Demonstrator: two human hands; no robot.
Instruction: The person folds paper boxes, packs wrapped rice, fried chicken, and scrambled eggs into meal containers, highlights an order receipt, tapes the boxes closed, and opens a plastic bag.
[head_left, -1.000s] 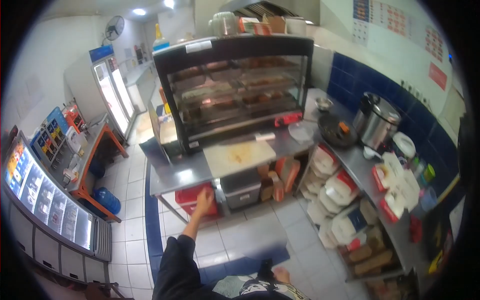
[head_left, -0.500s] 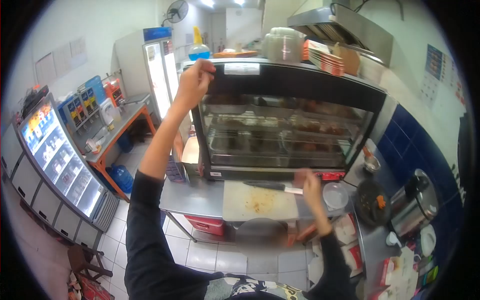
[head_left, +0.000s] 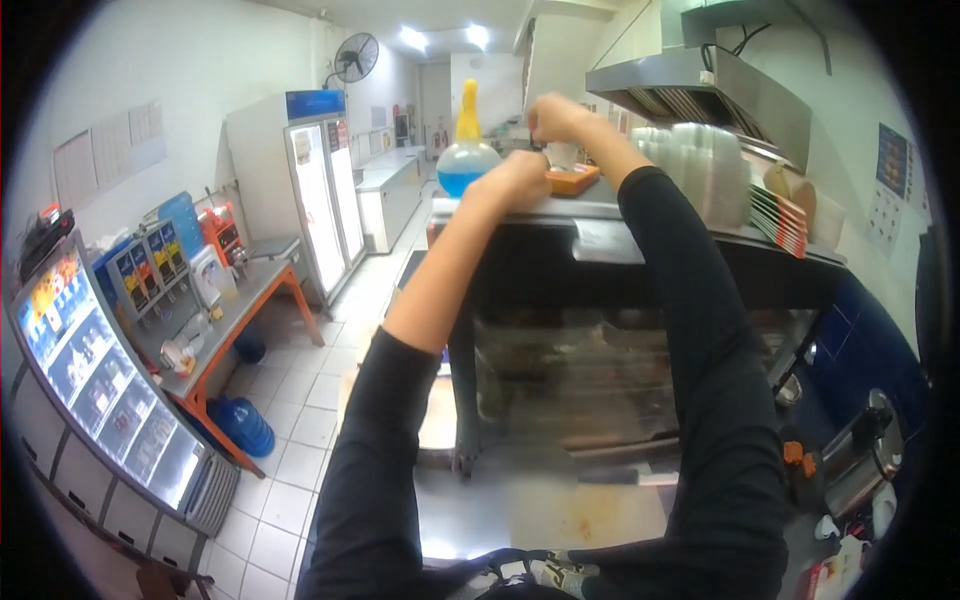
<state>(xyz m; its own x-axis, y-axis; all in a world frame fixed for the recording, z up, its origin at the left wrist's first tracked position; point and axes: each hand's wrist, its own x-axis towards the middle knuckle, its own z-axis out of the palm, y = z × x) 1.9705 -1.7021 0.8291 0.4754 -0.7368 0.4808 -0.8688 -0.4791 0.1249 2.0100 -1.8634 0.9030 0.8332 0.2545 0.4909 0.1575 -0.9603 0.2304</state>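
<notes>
Now my right hand (head_left: 560, 118) has risen beside my left hand (head_left: 515, 182), over the black-framed glass display cabinet (head_left: 540, 270), putting both within reach of the yellow-topped, blue-filled clear bottle (head_left: 466, 168) on top; both curled, any hold unclear.

The bottle (head_left: 467, 160) is yellow-topped with blue liquid (head_left: 456, 184), the sleeves (head_left: 700, 300) black.

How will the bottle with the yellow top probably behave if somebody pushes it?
The bottle may feel heavier at the bottom, since blue liquid shows only in its lower part. A push could make that liquid slosh; pushed high, on its tall yellow top, it might tip.
</notes>
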